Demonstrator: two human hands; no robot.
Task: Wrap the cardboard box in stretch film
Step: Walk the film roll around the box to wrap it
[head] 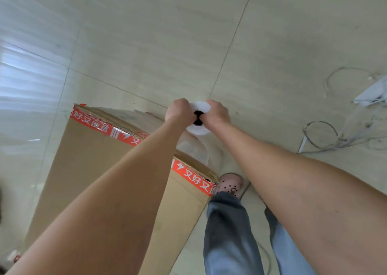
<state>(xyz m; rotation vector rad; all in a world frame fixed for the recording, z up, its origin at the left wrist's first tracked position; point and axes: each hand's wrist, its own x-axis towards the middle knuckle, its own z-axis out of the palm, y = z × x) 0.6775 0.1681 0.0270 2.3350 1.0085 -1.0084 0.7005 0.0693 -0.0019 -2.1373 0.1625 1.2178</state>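
1. Left hand [179, 111]: fingers curled, gripping the left side of the film roll [198, 106].
2. Right hand [216, 112]: fingers curled, gripping the right side of the same roll.
3. Roll: white, seen end-on with a dark core, held upright just beyond the far right edge of the cardboard box [83, 159].
4. Box: stands on the tiled floor [167, 44], with red tape [100, 126] along its top edge.
5. Clear film [192, 147] shows between roll and box.
6. A pink shoe [230, 182] stands beside the box corner; cables [322, 136] lie well apart to the right.
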